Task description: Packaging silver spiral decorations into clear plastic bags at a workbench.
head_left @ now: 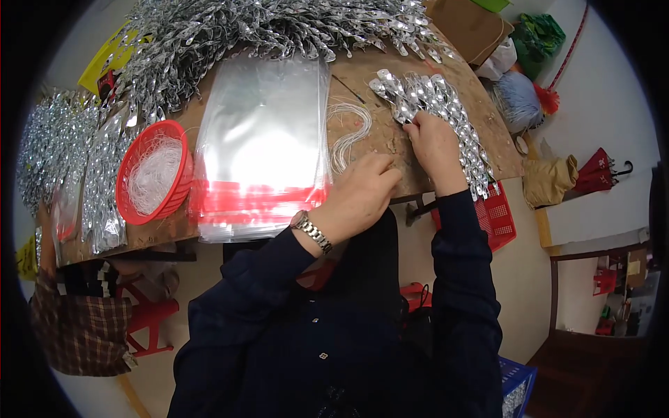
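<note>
My right hand (437,150) is closed at the left edge of a bunch of shiny silver strands (446,104) with teardrop-shaped pieces, its fingertips pinching the strands. The bunch lies on the right part of the wooden table and hangs over its front edge. My left hand (366,191), below a metal watch (311,231), is curled above the table's front edge with thumb and fingers together. Whatever it may hold is too small to make out. Just beyond it lies a loop of thin white strings (350,136). Left of that is a stack of clear plastic bags (265,118) with red bands.
A red basket (155,172) of white string stands left of the bags. A big heap of silver strands (279,28) covers the table's far side. At the left edge, another person's plaid sleeve (87,334) shows. A red crate (496,219) sits below the table's right side.
</note>
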`<state>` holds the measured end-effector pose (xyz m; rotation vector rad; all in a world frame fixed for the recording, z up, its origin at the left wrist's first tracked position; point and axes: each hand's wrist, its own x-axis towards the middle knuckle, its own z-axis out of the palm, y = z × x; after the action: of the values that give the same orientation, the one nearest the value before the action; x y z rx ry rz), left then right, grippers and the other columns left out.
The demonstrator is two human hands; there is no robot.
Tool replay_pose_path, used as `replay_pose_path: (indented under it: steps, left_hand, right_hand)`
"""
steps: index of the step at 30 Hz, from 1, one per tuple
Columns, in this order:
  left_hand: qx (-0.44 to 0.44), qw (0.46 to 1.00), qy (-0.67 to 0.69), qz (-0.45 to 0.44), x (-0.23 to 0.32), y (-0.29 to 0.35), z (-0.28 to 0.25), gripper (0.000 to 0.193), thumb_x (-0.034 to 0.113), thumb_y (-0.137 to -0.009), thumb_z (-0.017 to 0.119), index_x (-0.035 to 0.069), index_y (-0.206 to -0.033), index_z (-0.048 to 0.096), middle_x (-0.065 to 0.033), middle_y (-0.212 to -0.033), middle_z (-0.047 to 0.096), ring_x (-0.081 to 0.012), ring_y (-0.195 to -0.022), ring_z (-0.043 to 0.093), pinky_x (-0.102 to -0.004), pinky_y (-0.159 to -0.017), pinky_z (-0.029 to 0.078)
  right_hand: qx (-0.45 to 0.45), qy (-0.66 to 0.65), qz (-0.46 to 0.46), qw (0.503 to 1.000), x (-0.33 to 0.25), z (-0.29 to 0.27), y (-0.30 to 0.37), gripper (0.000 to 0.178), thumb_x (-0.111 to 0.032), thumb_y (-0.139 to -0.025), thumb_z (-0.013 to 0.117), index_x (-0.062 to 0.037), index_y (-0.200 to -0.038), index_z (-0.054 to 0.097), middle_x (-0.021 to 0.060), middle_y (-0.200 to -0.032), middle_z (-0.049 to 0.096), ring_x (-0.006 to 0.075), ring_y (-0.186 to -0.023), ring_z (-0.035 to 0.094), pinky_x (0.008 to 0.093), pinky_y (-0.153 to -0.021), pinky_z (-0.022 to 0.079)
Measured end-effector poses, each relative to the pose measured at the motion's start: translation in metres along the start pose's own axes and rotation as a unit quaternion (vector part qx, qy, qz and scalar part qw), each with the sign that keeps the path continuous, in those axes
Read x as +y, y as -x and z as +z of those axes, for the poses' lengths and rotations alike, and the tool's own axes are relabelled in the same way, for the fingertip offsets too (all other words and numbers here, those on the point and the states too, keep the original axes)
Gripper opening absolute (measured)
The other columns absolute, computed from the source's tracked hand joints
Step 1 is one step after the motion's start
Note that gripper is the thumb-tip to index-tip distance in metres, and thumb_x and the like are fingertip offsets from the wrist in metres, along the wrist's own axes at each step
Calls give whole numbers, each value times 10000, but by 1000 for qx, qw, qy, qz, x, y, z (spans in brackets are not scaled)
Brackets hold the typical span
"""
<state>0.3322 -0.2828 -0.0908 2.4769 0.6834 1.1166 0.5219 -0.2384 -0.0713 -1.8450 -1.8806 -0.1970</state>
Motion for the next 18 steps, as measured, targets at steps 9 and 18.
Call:
replay_pose_path:
  steps: [9, 18]
  left_hand:
    - [-50, 998, -48, -8, 3, -8, 12, 337, 111, -759, 670, 28, -1053, 529, -159, -1130, 517, -328, -1090, 488, -431, -950, 373]
    - [-46, 996, -73, -27, 5, -12, 20, 568, 136, -756, 705, 30, -1262, 468, -176, -1249, 479, -351, -1168, 462, -429, -989, 367]
  right_hand:
    - [19, -57, -14, 998, -9, -22, 30, 188, -191, -820, 640, -10, -856, 605, 177, -786, 624, 367, -763, 603, 440, -666, 468]
    - [7, -19, 18, 1000, -17, -53, 75, 118, -145, -819, 637, -42, -871, 614, 149, -812, 610, 341, -749, 603, 421, -648, 471]
